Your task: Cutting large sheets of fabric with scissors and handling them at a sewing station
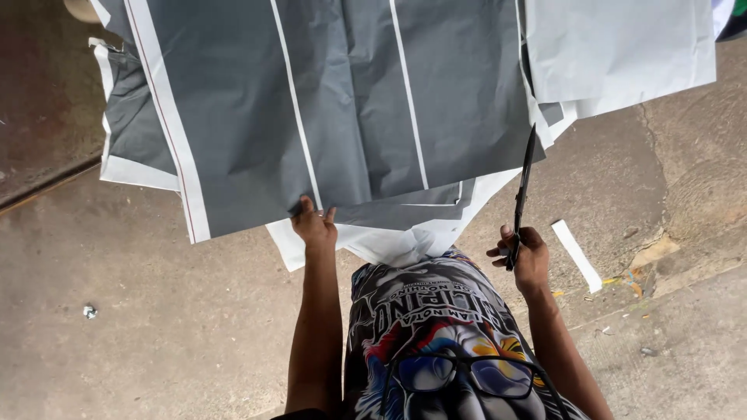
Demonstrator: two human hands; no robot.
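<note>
left hand (314,226) is pinching the grey sheet's (327,101) near edge; right hand (523,257) is closed around scissors (522,194). the sheet is looking light, floppy, best gripped near the cut.

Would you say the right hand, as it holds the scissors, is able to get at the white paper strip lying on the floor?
Probably yes: the strip lies just beside the right hand, nothing between.
</note>
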